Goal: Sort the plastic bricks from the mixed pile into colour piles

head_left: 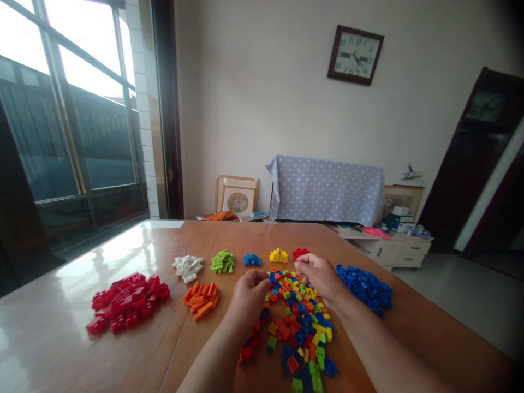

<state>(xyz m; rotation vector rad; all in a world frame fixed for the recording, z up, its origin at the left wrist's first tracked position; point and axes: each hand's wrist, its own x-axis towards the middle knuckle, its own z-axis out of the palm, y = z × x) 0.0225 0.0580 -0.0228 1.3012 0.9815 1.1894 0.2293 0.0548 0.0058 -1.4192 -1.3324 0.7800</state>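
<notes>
My right hand (321, 275) is closed in a pinch beside a small pile of red building bricks (301, 252). A bit of red shows between its thumb and index finger, apparently a red building brick (300, 260). My left hand (248, 295) is also closed, fingertips together at the left edge of a mixed heap of building bricks (297, 322). What it pinches, if anything, is hidden. The heap has red, orange, yellow, green and blue pieces, some of them round, and spreads between my forearms.
Sorted piles surround the heap: yellow (279, 255), small blue (252, 260), lime green (222, 262), white (188, 267), orange (201, 300), large red (129, 301) and large blue bricks (364, 289). All lie on a brown wooden table (164, 349). A low white cabinet (403, 252) stands beyond.
</notes>
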